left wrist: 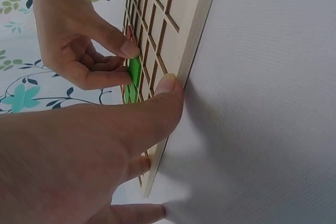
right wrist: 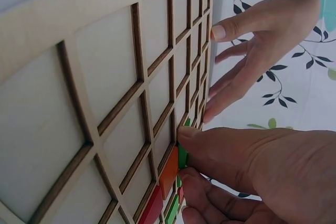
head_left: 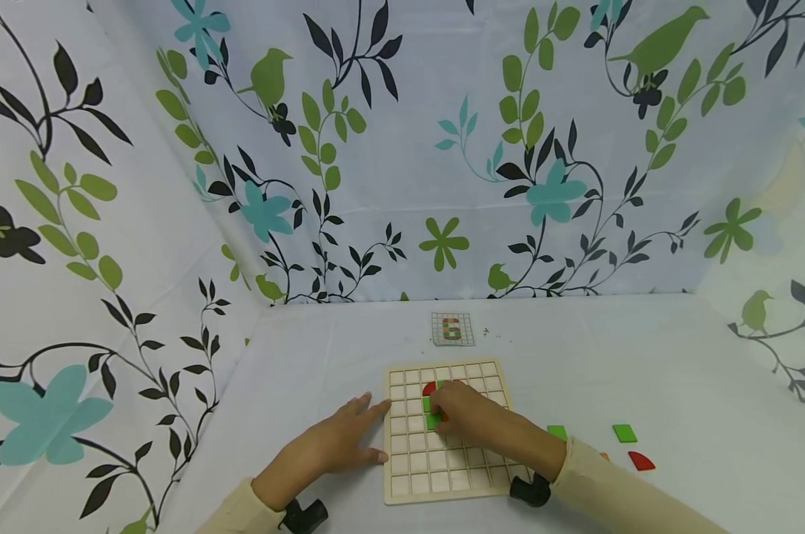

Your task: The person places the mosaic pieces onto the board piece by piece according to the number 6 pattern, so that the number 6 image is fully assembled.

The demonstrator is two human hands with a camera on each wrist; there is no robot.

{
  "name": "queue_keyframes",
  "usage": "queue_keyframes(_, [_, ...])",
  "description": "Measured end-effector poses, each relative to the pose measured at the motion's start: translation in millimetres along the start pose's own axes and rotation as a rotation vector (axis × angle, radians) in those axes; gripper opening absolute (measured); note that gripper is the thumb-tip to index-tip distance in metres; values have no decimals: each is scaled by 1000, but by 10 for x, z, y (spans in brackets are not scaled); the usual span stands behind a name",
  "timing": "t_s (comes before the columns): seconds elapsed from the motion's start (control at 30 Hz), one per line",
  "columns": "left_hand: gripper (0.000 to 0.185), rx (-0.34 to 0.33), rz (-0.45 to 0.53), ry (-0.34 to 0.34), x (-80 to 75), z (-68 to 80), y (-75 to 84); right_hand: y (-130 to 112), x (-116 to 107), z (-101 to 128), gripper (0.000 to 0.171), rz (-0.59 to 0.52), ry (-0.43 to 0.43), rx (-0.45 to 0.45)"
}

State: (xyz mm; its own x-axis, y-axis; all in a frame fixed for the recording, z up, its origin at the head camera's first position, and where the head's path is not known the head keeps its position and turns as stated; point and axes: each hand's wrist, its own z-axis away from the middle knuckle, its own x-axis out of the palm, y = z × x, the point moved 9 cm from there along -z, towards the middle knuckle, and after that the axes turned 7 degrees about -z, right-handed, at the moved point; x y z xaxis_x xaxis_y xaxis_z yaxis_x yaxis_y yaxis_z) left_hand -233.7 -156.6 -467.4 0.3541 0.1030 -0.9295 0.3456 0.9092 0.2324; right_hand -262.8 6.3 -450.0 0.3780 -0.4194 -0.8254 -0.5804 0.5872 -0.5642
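A wooden grid board point(head_left: 409, 486) lies on the white table in front of me. My left hand point(head_left: 339, 437) rests at its left edge, thumb and fingertips touching the frame, fingers spread. Over the upper middle of the grid is my right hand point(head_left: 472, 415), whose thumb and index finger pinch a green square tile point(left wrist: 135, 69) at a cell. A red quarter-round tile point(head_left: 430, 389) and other green tiles sit in cells beside it. In the right wrist view, an orange tile point(right wrist: 168, 171) and a red tile point(right wrist: 152, 205) lie close to the fingers. My right hand partly covers the tiles.
A small printed card point(head_left: 452, 328) with a coloured grid pattern lies beyond the board. To the right are loose green tiles point(head_left: 624, 433), a red quarter-round piece point(head_left: 641, 460) and a partly hidden orange piece point(head_left: 605, 456). A patterned cloth point(head_left: 389, 185) hangs behind the table.
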Motion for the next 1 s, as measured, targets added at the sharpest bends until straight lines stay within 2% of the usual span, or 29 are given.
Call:
queue_keyframes(0.57, [83,-16,-4,-3,27,3,-27,-61,31,-3,14,78,0,-51])
queue_keyframes(1.0, [84,-12,9,-13,39,-11,-14,-80,33,43,12,119,32,-105])
